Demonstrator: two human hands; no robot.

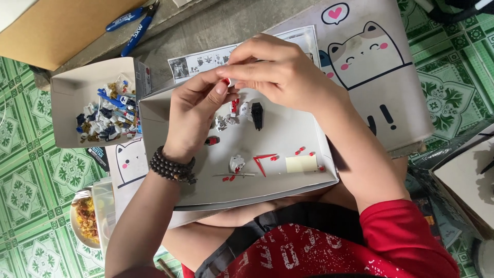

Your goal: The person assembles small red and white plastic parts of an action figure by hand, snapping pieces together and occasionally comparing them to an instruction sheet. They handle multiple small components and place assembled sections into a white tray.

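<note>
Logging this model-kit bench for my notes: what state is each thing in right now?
left hand: pinching the small red piece.
right hand: fingers closed on the same piece.
small red piece: held between both hands.
white box lid: open, loose parts inside.
smaller box: open, heaped with parts.
blue cutters: lying unused, apparently closed.
instruction sheet: flat, partly covered.

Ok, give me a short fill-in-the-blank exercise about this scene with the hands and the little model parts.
1. Both hands pinch a tiny ____ part between their fingers.
2. The left hand wears a dark beaded ____ at the wrist.
3. The blue-handled cutters lie above the ____ box of loose parts.

Missing words: red; bracelet; smaller
</note>
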